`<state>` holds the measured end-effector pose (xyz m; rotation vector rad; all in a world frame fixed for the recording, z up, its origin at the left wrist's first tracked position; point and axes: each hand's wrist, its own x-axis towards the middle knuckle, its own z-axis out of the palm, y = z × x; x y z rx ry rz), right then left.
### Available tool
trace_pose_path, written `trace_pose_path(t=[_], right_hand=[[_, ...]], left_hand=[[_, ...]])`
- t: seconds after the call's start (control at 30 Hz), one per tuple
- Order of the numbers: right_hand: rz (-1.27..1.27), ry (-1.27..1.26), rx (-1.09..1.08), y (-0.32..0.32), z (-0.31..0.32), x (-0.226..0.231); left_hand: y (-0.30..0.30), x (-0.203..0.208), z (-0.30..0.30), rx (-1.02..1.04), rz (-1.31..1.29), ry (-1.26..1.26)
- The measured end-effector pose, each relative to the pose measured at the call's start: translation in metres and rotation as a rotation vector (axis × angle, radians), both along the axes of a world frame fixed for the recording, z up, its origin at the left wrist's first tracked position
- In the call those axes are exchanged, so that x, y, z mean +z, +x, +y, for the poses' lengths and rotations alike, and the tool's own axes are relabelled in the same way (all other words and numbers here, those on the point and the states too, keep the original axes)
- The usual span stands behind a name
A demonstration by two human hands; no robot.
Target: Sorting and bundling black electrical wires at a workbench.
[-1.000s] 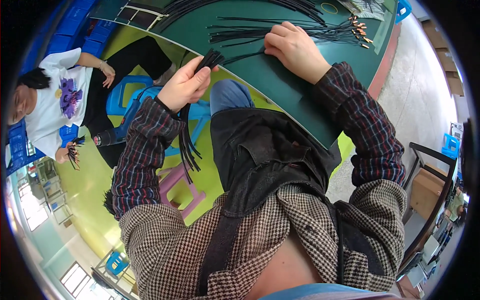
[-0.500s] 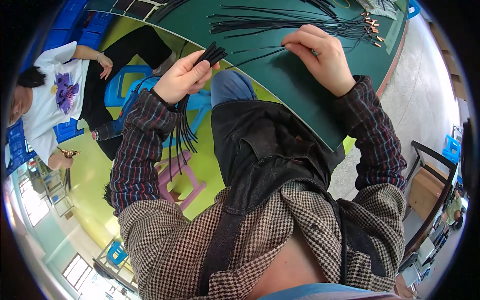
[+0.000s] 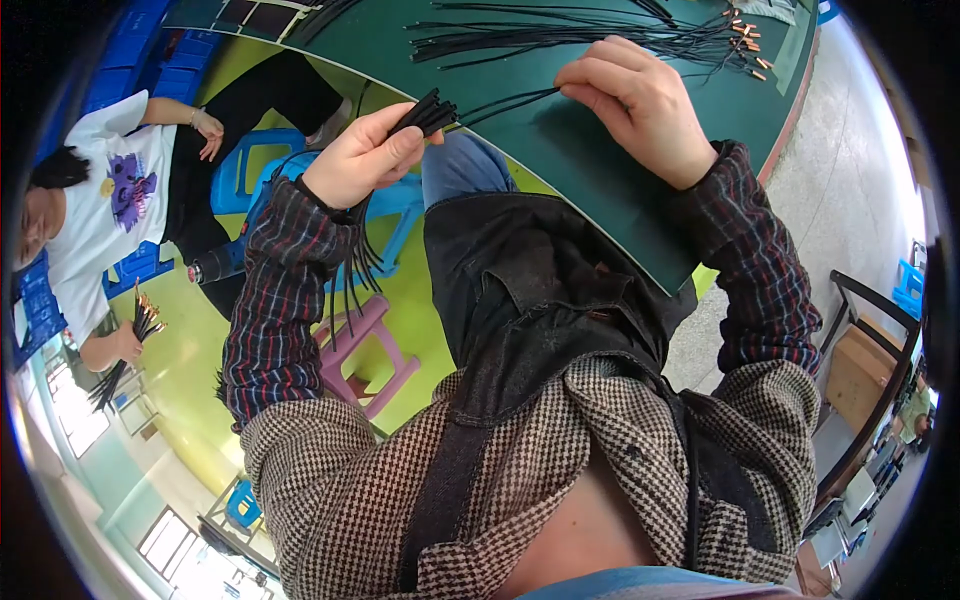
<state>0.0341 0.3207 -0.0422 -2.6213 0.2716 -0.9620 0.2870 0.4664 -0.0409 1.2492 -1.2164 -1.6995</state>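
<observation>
My left hand point(image 3: 365, 155) is wrapped round a bundle of black cables point(image 3: 432, 113); their thick black ends stick out past the thumb, and thin tails hang down below the wrist. Over the near edge of the green table, my right hand point(image 3: 630, 105) pinches a pair of thin black cables point(image 3: 515, 100) between thumb and fingertips. This pair stretches from the right fingertips toward the bundle's ends. Beyond my right hand lies a spread of black cables point(image 3: 500, 42) on the table, with copper-coloured tips point(image 3: 748, 45) at its right end.
The green table point(image 3: 600, 190) runs along my front and right. On the left, a person in a white shirt point(image 3: 120, 180) sits holding a bunch of cables point(image 3: 130, 350). A blue stool point(image 3: 395, 225), a pink stool point(image 3: 365, 350) and a heat gun point(image 3: 215, 265) are near my left arm.
My right hand has shifted slightly left, bringing the pair of cables up to the bundle in my left hand. The seated person's bunch of cables has swung up into fuller view.
</observation>
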Motion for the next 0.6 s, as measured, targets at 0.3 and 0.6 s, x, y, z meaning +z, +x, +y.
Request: trace_pose_path(t=[0.3,0.6], right_hand=[[0.060,-0.048,0.033,0.005,0.008,0.024],[0.055,-0.022,0.030,-0.002,0.011,0.024]], left_hand=[[0.007,0.003,0.004,-0.020,0.010,0.030],[0.005,0.001,0.005,-0.033,0.073,0.036]])
